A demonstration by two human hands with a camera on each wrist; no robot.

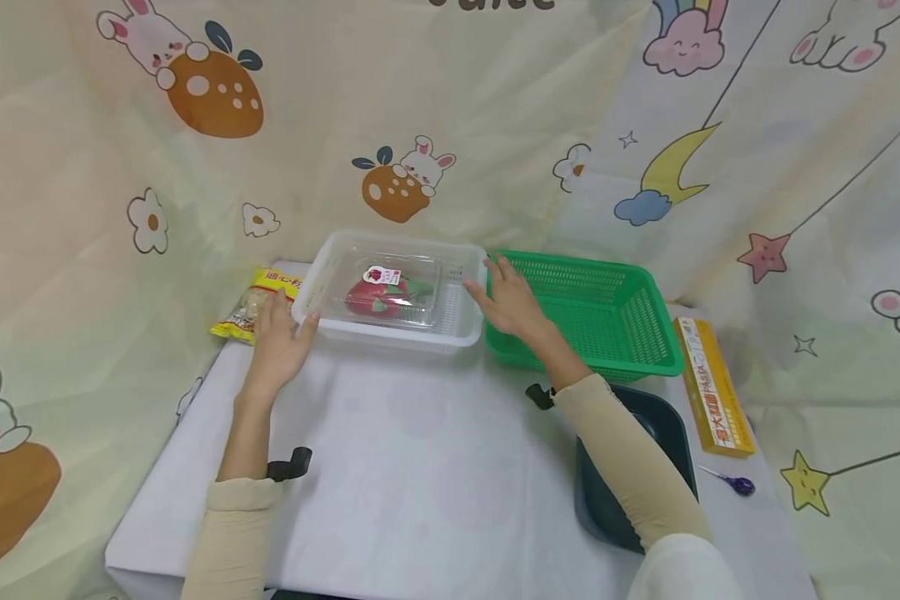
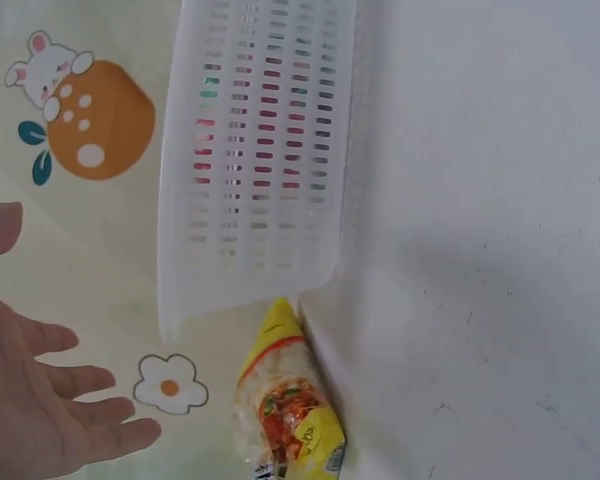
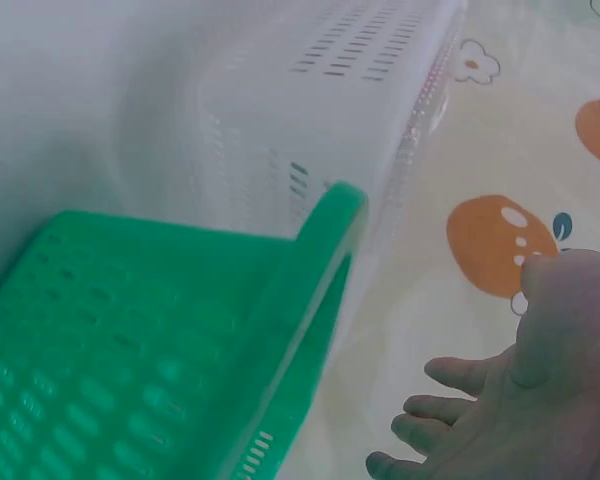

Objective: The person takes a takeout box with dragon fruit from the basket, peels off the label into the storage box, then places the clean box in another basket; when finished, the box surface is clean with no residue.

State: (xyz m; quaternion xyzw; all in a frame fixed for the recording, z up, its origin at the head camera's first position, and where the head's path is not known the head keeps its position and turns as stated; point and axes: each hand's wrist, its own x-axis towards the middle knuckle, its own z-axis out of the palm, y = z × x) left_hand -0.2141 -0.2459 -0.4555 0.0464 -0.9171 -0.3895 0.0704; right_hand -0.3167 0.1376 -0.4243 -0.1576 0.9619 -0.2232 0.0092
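A white plastic basket [image 1: 450,335] stands at the back of the table. Inside it lies a clear plastic box with a label [image 1: 382,276] and red and green contents. My left hand [image 1: 276,346] is by the basket's left end, fingers spread and extended, with nothing in its grasp. In the left wrist view, those fingers are apart from the basket wall [image 2: 250,200]. Over the seam between the white basket and a green basket [image 1: 592,329] hovers my right hand [image 1: 513,302], its fingers extended and holding nothing. The right wrist view shows a gap between it and the green rim [image 3: 320,250].
A yellow food packet [image 1: 258,304] leans beside the white basket's left end. Under my right forearm is a dark tray [image 1: 596,492]. A yellow box [image 1: 712,387] and a small purple-handled tool [image 1: 738,484] lie on the right side. A printed cloth [image 1: 495,100] hangs behind the table.
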